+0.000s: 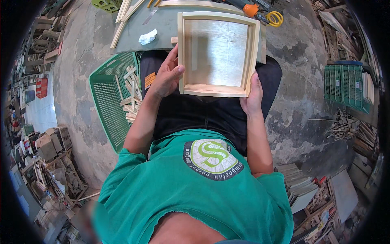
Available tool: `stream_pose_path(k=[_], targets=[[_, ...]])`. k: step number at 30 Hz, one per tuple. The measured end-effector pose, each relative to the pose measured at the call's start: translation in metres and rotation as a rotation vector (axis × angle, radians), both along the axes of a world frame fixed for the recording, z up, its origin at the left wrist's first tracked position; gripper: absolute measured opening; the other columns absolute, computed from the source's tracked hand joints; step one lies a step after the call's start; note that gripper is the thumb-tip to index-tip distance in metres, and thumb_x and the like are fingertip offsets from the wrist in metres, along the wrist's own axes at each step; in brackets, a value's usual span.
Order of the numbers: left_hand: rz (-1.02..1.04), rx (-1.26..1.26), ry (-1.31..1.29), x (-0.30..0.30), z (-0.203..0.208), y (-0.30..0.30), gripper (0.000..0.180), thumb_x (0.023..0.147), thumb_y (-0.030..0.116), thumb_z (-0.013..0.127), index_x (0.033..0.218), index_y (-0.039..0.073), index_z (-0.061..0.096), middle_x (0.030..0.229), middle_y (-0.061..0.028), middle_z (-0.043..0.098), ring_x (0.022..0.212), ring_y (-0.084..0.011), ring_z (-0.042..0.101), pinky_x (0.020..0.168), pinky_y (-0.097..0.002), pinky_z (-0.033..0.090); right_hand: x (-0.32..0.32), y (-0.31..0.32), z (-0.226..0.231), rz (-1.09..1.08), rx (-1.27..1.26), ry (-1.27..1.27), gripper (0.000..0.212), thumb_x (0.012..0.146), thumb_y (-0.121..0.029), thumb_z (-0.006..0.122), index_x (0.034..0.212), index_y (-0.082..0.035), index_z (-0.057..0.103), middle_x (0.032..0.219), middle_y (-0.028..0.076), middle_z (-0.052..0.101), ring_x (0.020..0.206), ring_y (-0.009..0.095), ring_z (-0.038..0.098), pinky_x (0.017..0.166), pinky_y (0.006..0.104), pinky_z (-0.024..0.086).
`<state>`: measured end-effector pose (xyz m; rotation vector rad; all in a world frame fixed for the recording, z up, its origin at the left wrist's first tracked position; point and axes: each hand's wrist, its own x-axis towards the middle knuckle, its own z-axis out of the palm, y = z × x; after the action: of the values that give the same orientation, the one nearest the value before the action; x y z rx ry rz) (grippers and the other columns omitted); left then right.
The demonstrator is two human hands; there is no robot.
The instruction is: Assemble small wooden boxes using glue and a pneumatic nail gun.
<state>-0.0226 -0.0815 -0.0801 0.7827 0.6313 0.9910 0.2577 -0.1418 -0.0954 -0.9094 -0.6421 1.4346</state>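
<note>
Between my hands is a shallow square wooden box (pixel 215 53), its inside facing me, with pale raised sides and a shiny panel for a bottom. It is held above my lap, its far part over the work table (pixel 164 26). My left hand (pixel 168 75) grips the left side, thumb on the near face and fingers partly hidden behind. At the lower right corner my right hand (pixel 252 97) is closed on the box, thumb along the outer side, fingers mostly hidden underneath. A small wood piece (pixel 174 40) shows beside the box's left edge.
On the table lie a crumpled white cloth or paper (pixel 148 37), wooden strips (pixel 126 22), a flat metal blade (pixel 150 17) and an orange-and-dark power tool (pixel 250 9) with a yellow coiled hose (pixel 274 18). A green crate (pixel 106 101) of wood offcuts stands left of my legs.
</note>
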Motion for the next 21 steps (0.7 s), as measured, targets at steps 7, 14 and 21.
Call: stream_pose_path(k=[7,14,21], targets=[[0.015,0.037,0.042,-0.004,0.005,0.008,0.097,0.084,0.024,0.079,0.159,0.008,0.019,0.15,-0.0121,0.043,0.139,-0.0225,0.04,0.117,-0.0371,0.032,-0.003,0.004,0.004,0.069,0.059,0.038,0.066,0.105,-0.039,0.047,0.153,0.002,0.029,0.15,0.013,0.044,0.139,0.022,0.042,0.116,0.0353,0.031],[0.13,0.111,0.073,0.026,0.026,0.01,0.102,0.08,0.033,0.078,0.157,-0.001,0.019,0.153,-0.0141,0.039,0.141,-0.0244,0.039,0.118,-0.0368,0.029,-0.002,-0.015,0.009,-0.106,0.115,0.226,0.082,0.096,-0.05,0.06,0.157,-0.01,0.023,0.159,0.009,0.031,0.145,0.025,0.033,0.121,0.043,0.027],[0.008,0.02,0.084,0.06,-0.011,0.001,0.081,0.081,0.028,0.078,0.145,0.003,0.034,0.132,-0.0134,0.053,0.124,-0.0276,0.054,0.103,-0.0435,0.048,-0.025,-0.044,0.015,-0.339,0.012,0.235,0.07,0.087,-0.013,0.074,0.146,-0.012,0.036,0.133,0.005,0.051,0.117,0.02,0.057,0.099,0.0414,0.05]])
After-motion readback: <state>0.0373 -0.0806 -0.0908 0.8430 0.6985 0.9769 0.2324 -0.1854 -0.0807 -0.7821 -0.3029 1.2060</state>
